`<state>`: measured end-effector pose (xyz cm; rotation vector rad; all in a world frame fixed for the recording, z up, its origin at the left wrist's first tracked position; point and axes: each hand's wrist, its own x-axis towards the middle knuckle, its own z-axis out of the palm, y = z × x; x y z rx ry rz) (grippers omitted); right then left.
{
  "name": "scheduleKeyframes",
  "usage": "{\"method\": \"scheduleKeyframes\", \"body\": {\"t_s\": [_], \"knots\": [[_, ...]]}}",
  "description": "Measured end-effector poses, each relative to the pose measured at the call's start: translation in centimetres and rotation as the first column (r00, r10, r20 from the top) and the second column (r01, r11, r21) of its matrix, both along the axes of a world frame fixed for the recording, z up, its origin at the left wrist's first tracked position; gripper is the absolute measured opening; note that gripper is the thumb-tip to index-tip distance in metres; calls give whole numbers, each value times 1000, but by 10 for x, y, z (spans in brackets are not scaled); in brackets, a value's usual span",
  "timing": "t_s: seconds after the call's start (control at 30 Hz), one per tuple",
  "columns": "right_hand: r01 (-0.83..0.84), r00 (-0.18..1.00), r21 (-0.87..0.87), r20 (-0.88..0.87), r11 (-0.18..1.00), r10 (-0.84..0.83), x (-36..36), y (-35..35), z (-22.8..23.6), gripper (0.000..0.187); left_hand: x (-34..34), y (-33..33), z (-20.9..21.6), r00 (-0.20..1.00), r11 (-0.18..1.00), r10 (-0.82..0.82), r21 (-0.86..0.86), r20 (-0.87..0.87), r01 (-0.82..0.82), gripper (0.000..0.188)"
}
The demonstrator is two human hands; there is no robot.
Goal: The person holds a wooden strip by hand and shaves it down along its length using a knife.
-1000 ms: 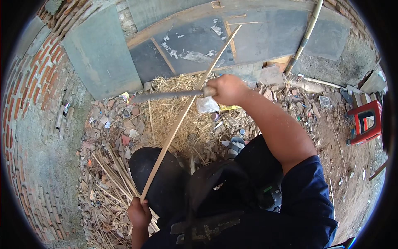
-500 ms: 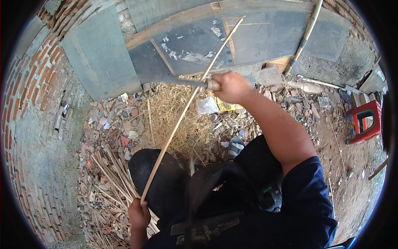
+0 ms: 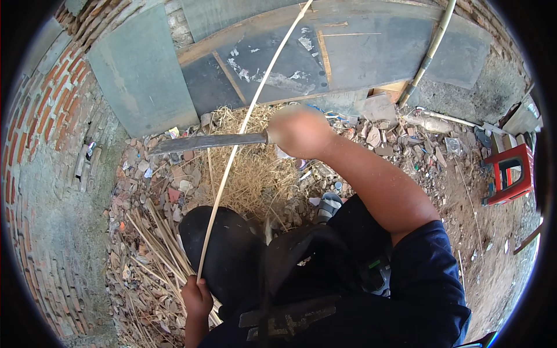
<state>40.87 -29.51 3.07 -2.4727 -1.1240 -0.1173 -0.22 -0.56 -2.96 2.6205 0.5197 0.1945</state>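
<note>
My left hand [image 3: 198, 296] is closed around the lower end of a long, pale bamboo strip [image 3: 267, 75], low at the left beside my knee. The strip slants up and away, bowing slightly, and its far end reaches the top edge of the view. My right hand [image 3: 299, 132], partly blurred, grips the handle of a machete [image 3: 203, 142]. Its long grey blade points left and crosses the strip about midway. Whether edge and strip touch, I cannot tell. Below the blade lies a heap of thin bamboo shavings [image 3: 255, 180].
Several more bamboo strips [image 3: 159, 243] lie on the rubble by my left knee. Brick and stone debris [image 3: 174, 194] covers the ground. A brick wall [image 3: 40, 127] stands left, grey panels [image 3: 371, 58] ahead. A red plastic stool [image 3: 510, 174] is at the right.
The machete and my right hand have come down and slightly left, showing more of the blade. The strip's far end has swung up and left. My left hand has barely moved.
</note>
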Motion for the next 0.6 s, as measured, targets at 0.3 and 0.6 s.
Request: {"method": "scheduleKeyframes", "body": {"t_s": [0.3, 0.6], "knots": [[4, 999, 74, 48, 997, -7, 13, -6, -9, 8, 6, 0, 3, 1000, 1000, -16, 15, 1, 16, 38], [-33, 998, -184, 54, 982, 43, -19, 7, 12, 10, 2, -4, 7, 999, 999, 23, 24, -41, -22, 36]]}}
